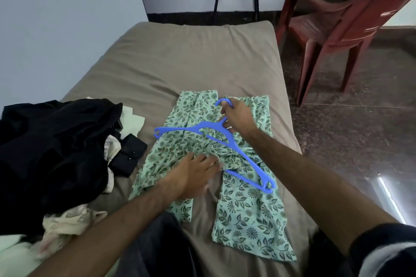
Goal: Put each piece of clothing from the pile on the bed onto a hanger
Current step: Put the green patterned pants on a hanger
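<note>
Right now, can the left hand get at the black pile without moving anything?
Probably yes: the left hand rests on the green garment, and the black pile lies just beside that forearm with nothing between.

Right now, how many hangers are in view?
1: a blue hanger lying over the green floral garment mid-bed, its neck gripped by the right hand. More may be hidden under the clothes pile.
</note>
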